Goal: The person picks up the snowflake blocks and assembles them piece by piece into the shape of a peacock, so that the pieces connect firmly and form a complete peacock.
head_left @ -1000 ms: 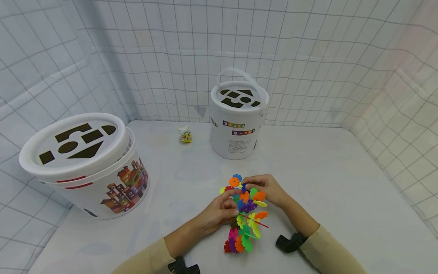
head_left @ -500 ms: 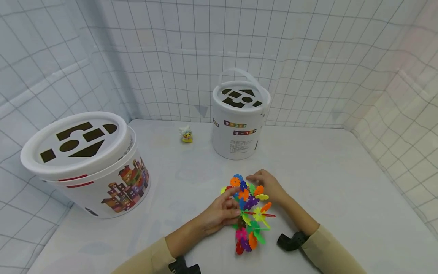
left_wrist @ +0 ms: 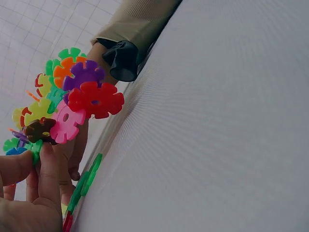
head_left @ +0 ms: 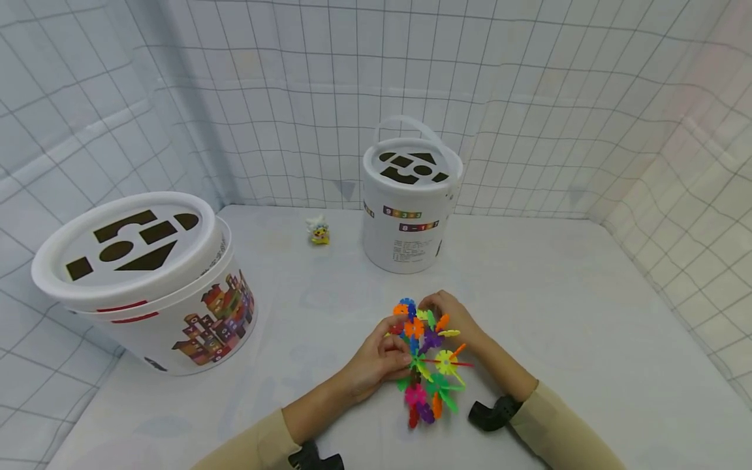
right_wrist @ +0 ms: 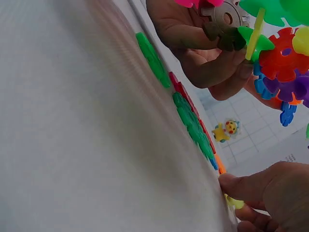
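Note:
A cluster of interlocking snowflake discs (head_left: 414, 393) in many colours stands up from my left hand (head_left: 373, 365). The left thumb and fingers pinch a green disc (left_wrist: 36, 151) of the cluster, beside a brown disc (left_wrist: 39, 129). Behind the cluster in the head view, my right hand (head_left: 459, 321) is low at the table. In the right wrist view, its thumb and curled fingers close around a yellow snowflake disc (right_wrist: 235, 202) at the table surface. The cluster partly hides the right fingertips in the head view.
Loose green discs (right_wrist: 190, 118) and a few red ones lie flat on the white table (head_left: 558, 294), behind the cluster. A large lidded bucket (head_left: 194, 326) stands left, a smaller handled bucket (head_left: 405, 228) at the back. A small yellow toy figure (head_left: 318, 232) stands between them.
The right hand has left the upper part of the cluster and dropped behind it to the table. The left hand has kept its grip and turned the cluster slightly, its lower end swinging right.

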### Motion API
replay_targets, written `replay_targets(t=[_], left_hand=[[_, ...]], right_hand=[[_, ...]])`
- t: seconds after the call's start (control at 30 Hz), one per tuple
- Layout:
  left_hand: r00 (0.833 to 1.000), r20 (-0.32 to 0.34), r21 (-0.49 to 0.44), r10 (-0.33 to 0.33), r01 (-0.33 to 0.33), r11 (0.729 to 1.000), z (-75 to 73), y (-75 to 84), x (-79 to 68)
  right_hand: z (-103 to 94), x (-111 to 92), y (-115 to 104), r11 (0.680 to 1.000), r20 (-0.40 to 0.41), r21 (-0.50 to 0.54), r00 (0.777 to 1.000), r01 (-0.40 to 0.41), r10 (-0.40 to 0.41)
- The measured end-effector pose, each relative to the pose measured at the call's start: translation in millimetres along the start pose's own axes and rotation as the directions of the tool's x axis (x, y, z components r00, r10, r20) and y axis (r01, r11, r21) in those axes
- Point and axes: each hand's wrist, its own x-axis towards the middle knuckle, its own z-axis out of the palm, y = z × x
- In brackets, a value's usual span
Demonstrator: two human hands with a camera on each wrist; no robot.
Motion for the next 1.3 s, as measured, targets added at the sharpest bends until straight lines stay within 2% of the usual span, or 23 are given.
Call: replay_targets(t=[0.1, 0.2, 0.33, 0.43, 0.57, 0.67, 0.77, 0.97, 1.1, 1.3], left_hand=[[1.0, -0.03, 0.016, 0.003, -0.002, 1.0, 1.1, 1.2, 0.1], [0.999, -0.051, 0.023, 0.002, -0.001, 1.0, 1.2, 1.7, 0.1], [0.999, -0.051, 0.023, -0.001, 0.003, 1.0, 0.7, 1.7, -0.1], [0.999, -0.048, 0.023, -0.005, 0.006, 1.0, 0.6, 1.5, -0.4], [0.999, -0.045, 0.014, -0.008, 0.009, 1.0, 0.4, 1.3, -0.7], [0.999, -0.045, -0.003, -0.014, 0.014, 1.0, 0.2, 1.4, -0.9], [0.998, -0.049, -0.02, -0.029, 0.028, 0.999, -0.1, 1.8, -0.9], [0.999, -0.031, -0.045, -0.044, 0.042, 0.998, -1.0, 1.6, -0.5], [0.999, -0.011, -0.062, -0.042, 0.041, 0.997, -1.4, 1.0, -1.4], [0.995, -0.043, -0.11, -0.088, 0.083, 0.99, -1.6, 2.1, -3.1]], right_hand=[[-1.8, 0.8, 0.5, 0.99, 0.019, 0.122, 0.998, -0.065, 0.063], [-6.4, 0.7, 3.8, 0.949, 0.055, 0.292, 0.993, -0.118, 0.106], [-16.5, -0.9, 5.8, 0.865, 0.096, 0.489, 0.993, -0.112, 0.074], [-23.4, -3.0, 5.9, 0.812, 0.102, 0.578, 0.995, -0.076, 0.02], [-28.0, -4.2, 6.0, 0.776, 0.118, 0.629, 0.992, -0.047, -0.036], [-29.1, -4.4, 5.6, 0.772, 0.132, 0.634, 0.989, -0.035, -0.064], [-29.5, -4.2, 5.2, 0.786, 0.127, 0.617, 0.99, -0.025, -0.069], [-30.8, -3.9, 2.6, 0.836, 0.119, 0.548, 0.991, -0.018, -0.057], [-31.4, -3.9, 2.6, 0.865, 0.111, 0.501, 0.989, 0.026, -0.094], [-28.2, -3.8, 1.2, 0.867, 0.105, 0.49, 0.982, 0.086, -0.156]])
